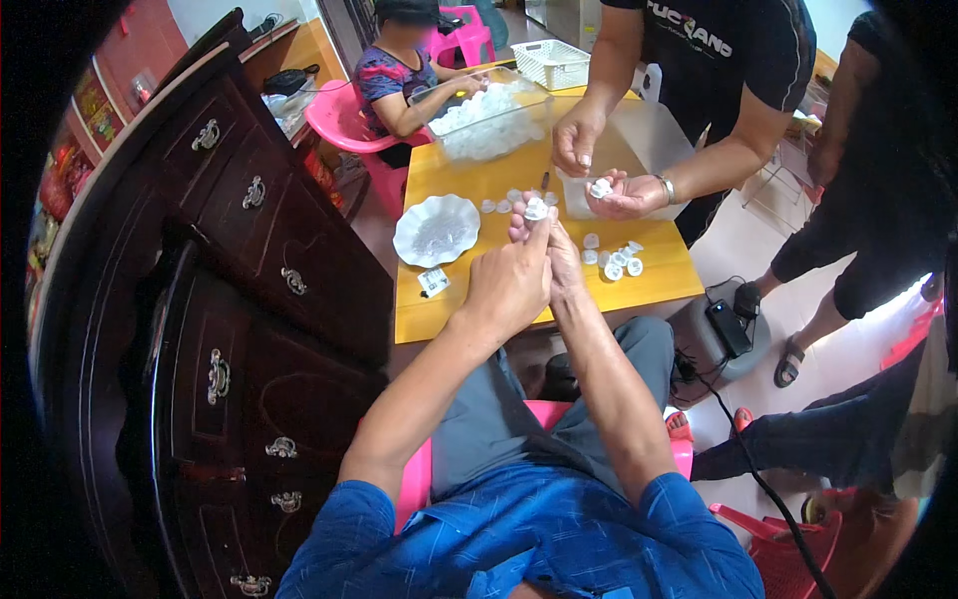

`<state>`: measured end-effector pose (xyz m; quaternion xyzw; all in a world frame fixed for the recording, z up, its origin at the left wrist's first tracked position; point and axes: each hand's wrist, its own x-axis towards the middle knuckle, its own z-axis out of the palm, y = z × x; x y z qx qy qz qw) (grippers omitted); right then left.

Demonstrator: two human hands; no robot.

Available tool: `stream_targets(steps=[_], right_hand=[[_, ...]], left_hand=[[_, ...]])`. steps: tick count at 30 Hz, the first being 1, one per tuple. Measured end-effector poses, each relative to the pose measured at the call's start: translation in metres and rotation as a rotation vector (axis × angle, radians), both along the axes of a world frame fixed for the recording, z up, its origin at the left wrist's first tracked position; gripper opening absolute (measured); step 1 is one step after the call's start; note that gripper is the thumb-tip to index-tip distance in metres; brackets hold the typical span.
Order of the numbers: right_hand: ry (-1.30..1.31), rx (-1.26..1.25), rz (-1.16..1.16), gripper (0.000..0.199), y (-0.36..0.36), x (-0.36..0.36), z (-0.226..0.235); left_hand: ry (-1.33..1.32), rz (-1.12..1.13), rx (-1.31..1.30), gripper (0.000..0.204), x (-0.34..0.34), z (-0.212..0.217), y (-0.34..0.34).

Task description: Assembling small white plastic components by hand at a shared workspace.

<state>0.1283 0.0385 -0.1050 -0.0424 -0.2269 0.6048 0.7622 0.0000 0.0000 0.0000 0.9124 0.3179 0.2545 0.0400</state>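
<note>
A small round white plastic piece (536, 209) is held up over the near part of the yellow table (439, 314). My right hand (564, 255) holds it, its fingers curled round the far left side. My left hand (511, 285) crosses in front, fingers bent and index finger reaching up against the same piece; its thumb is hidden. Several similar white pieces (614, 262) lie loose to the right of my hands. More white pieces (502, 206) sit in a row just beyond my hands. Left of them is a scalloped white plate (436, 230) with small clear bits in it.
A co-worker's hands (624, 197) hold another white piece across the table. A clear bin (489, 125) full of white parts stands at the far end, with a seated person (399, 90) beside it. A dark wooden cabinet (249, 299) borders the left. A black cable (758, 469) runs down the right.
</note>
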Motion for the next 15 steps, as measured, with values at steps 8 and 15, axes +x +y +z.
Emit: stream_targets(steps=[8, 15], right_hand=[[0.031, -0.017, 0.016, 0.047, -0.003, -0.009, 0.006], [0.105, -0.01, 0.051, 0.04, -0.001, -0.011, 0.007]], left_hand=[[0.04, 0.019, -0.05, 0.038, 0.0, 0.019, -0.004], [0.11, 0.083, -0.037, 0.033, 0.02, 0.01, 0.011]])
